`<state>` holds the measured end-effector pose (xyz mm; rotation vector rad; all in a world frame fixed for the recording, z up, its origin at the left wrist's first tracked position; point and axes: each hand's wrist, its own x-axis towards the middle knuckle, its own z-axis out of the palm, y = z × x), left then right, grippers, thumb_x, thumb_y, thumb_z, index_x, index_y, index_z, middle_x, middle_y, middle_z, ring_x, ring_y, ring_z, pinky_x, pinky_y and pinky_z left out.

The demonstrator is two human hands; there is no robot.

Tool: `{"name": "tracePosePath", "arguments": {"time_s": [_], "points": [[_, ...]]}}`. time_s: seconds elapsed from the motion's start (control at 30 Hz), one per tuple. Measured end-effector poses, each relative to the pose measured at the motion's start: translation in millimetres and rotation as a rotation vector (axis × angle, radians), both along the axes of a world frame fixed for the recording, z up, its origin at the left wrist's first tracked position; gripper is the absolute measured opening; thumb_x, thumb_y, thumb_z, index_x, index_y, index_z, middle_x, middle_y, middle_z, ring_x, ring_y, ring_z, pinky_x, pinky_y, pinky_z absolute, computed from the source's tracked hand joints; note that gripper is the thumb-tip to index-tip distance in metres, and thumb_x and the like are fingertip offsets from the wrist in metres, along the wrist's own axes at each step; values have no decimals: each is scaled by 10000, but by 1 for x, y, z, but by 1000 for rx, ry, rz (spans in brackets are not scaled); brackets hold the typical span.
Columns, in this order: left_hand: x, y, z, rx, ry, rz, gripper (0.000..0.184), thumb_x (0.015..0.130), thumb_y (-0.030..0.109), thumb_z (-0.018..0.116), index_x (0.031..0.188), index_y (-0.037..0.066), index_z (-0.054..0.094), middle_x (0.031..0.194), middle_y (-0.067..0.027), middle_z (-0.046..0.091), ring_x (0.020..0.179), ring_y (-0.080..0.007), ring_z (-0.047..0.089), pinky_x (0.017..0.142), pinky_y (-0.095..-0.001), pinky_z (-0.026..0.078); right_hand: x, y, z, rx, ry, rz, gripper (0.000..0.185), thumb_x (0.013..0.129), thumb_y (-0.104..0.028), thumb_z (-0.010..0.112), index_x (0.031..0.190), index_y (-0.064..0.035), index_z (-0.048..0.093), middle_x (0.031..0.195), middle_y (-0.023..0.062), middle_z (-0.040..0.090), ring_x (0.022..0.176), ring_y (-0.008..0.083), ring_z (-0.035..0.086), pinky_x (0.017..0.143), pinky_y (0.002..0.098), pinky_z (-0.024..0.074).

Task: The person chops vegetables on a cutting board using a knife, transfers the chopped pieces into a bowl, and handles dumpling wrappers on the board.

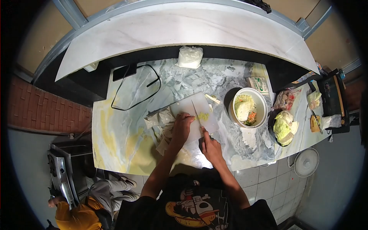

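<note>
My right hand (211, 147) is wrapped round the handle of a kitchen knife (196, 109), its blade pointing away from me over a white cutting board (209, 127). Left of the blade, my left hand (183, 124) has its fingers bent and pressed together on the board. A bit of pale green vegetable shows at its fingertips, mostly hidden by them. Chopped pale green pieces (204, 116) lie just right of the blade. Whitish folded pieces (165, 116), whose kind I cannot make out, are heaped beside the board near my left wrist.
A white pot (262, 111) holds shredded vegetables. Right of it are a cabbage (284, 128) and a filled plastic bag (286, 99). A white bag (190, 57) stands at the back; a black strap (126, 106) lies left. Another person (78, 211) is at the lower left.
</note>
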<state>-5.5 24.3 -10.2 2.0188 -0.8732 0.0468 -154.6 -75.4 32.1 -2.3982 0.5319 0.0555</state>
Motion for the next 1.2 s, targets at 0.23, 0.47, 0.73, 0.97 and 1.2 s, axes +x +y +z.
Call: {"name": "tracePosePath", "arguments": {"time_s": [0.23, 0.47, 0.73, 0.97, 1.2], "points": [[1, 0, 3, -32, 27, 7, 123, 832, 43, 607, 907, 14, 701, 888, -126, 647, 882, -328, 587, 811, -417, 475, -2, 4, -10, -51, -7, 43, 615, 876, -104, 550, 1445, -138, 321, 752, 240, 650, 682, 454, 625, 643, 544, 496], [2, 0, -1, -20, 51, 10, 117, 838, 40, 612, 909, 20, 703, 900, -124, 654, 891, -331, 591, 806, -420, 485, 0, 5, -9, -69, 19, 60, 621, 874, -126, 558, 1450, -122, 325, 734, 254, 637, 680, 452, 626, 643, 538, 502], [1, -3, 4, -30, 39, 22, 102, 834, 30, 613, 896, 8, 691, 887, -130, 636, 890, -336, 590, 792, -424, 483, 11, 2, -6, -93, 99, 87, 650, 879, -148, 581, 1469, -125, 307, 786, 249, 646, 729, 439, 644, 690, 522, 518], [1, -3, 3, -46, 67, 23, 107, 824, 17, 604, 893, 3, 684, 890, -130, 632, 877, -340, 588, 790, -422, 480, 23, 3, -10, -131, 73, 55, 615, 875, -141, 568, 1448, -166, 347, 747, 254, 643, 678, 438, 644, 650, 528, 518], [1, -2, 2, -38, 66, 28, 97, 826, 25, 611, 887, 10, 684, 881, -129, 635, 880, -341, 592, 798, -424, 481, 10, 2, -13, -162, 11, 64, 624, 874, -142, 572, 1450, -140, 333, 727, 245, 638, 654, 427, 642, 628, 520, 520]]}}
